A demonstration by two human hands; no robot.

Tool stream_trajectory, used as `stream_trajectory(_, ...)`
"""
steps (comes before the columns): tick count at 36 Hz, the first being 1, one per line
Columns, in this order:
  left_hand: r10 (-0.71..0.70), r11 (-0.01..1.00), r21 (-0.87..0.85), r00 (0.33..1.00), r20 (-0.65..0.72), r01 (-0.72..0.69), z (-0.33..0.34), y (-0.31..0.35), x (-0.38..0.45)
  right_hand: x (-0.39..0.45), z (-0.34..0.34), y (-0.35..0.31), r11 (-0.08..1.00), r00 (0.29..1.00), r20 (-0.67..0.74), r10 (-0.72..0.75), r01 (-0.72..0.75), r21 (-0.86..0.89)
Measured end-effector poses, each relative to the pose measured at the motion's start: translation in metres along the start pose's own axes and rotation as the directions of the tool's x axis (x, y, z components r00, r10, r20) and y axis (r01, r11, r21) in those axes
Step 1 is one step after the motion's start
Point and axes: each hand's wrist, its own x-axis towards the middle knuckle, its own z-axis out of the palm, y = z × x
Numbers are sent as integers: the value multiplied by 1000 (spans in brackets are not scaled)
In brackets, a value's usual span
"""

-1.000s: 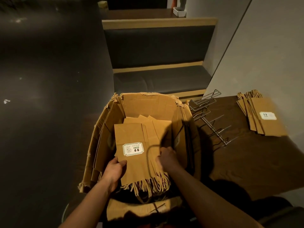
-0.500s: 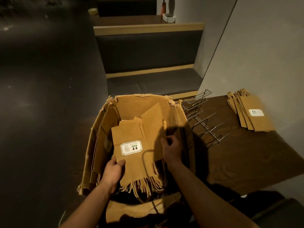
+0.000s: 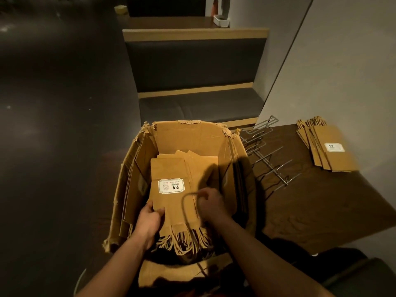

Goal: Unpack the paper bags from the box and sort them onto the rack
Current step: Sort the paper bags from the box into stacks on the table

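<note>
Steadying the stack of paper bags inside the box at lower centre, the left hand grips its near edge, thumb on top, so the right hand, fingers curled into the bags, can separate some; the rack waits on the bench to the right.

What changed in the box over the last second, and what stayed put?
The right hand went deeper along the bag stack, tipping one bag up, then drew back; that bag lies flat again. The left hand still grips the stack's near corner. The rack and table bags are unchanged.
</note>
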Motion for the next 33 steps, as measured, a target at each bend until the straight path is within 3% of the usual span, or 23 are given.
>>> stream_trajectory(2, 7, 1000, -17, 1000, -11, -7, -2, 2, -3, 11, -2, 5, 989, 992, -86, 94, -103, -109)
stream_trajectory(6, -10, 1000, 17, 1000, -22, 10, -7, -1, 2, 14, 7, 8, 917, 992, -66, 105, -122, -381)
stream_trajectory(12, -9, 998, 64, 1000, 1, 9, -6, -5, 8, 16, 3, 10, 922, 980, -162, -112, 41, -386)
stream_trajectory(18, -10, 997, 80, 1000, 9, 9, -10, -11, 14, 14, 13, 18, 901, 995, -46, -86, 58, -429)
stream_trajectory(22, 2, 996, 90, 1000, 3, -2, -9, -14, 17, 17, 12, 22, 944, 996, -90, 12, -41, -327)
stream_trajectory(26, 51, 994, 102, 999, 0, -51, -5, -11, 11, 19, 10, 25, 989, 988, -86, 127, -133, -68)
stream_trajectory(29, 82, 994, 78, 997, -18, -80, -5, -11, 10, 19, 9, 27, 978, 979, -72, 192, -184, 96)
stream_trajectory(33, 92, 995, 40, 996, -18, -91, -5, -11, 12, 18, 6, 27, 961, 973, -74, 216, -199, 191)
